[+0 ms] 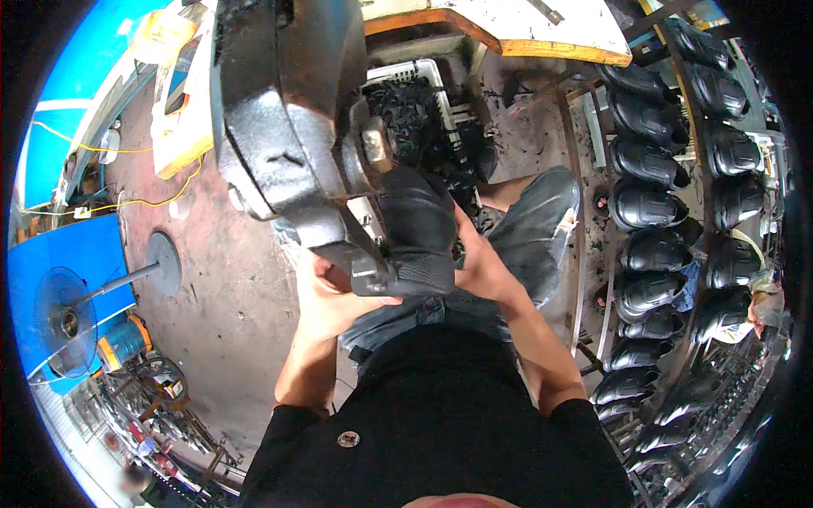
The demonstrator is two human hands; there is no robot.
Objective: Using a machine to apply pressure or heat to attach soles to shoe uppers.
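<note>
A black shoe [417,216] sits at the metal head of a large dark machine [275,148], its ridged end facing me. My right hand [481,261] grips the shoe's right side, with the fingertips hidden behind it. From the left, my left hand [332,298] closes around the shoe's near end, just under the metal jaw, thumb along the bottom. The machine covers part of the shoe and most of the left fingers.
Beyond the shoe, a white plastic crate [440,93] holds black scraps. Racks of black shoes [648,203] stand on the right. A pedestal fan [72,317] is at left, near a yellow cable [127,203]. A white-topped table [559,25] is at the far side.
</note>
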